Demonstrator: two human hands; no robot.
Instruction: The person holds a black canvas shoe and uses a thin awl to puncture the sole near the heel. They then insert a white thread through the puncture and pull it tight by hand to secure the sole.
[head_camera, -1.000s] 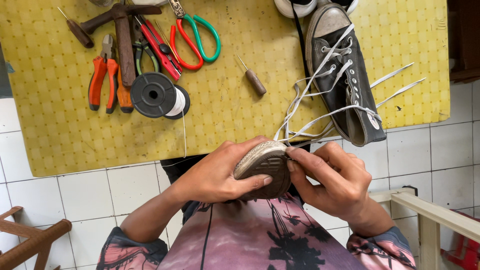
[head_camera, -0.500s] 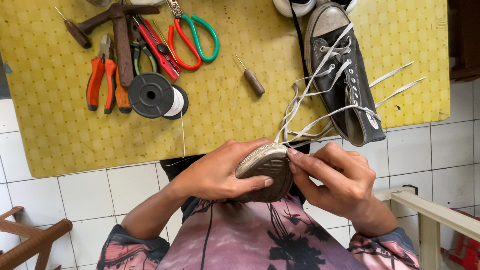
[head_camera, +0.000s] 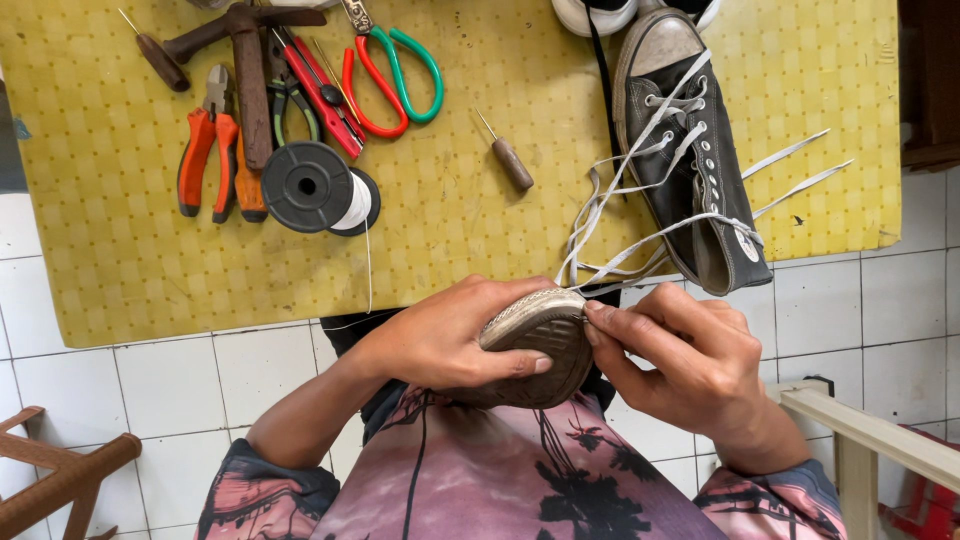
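Two hands, left hand (head_camera: 440, 335) fingers wrapped around worn shoe (head_camera: 535, 345), right hand (head_camera: 690, 365) fingertips pinching its sole edge

Yellow mat (head_camera: 480, 250) (tools (head_camera: 270, 110), sneaker (head_camera: 690, 170)).

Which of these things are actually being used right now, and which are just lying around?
In use: left hand and right hand gripping the shoe.

Lying about: second shoe, thread spool, scissors, pliers, awl, hammer.
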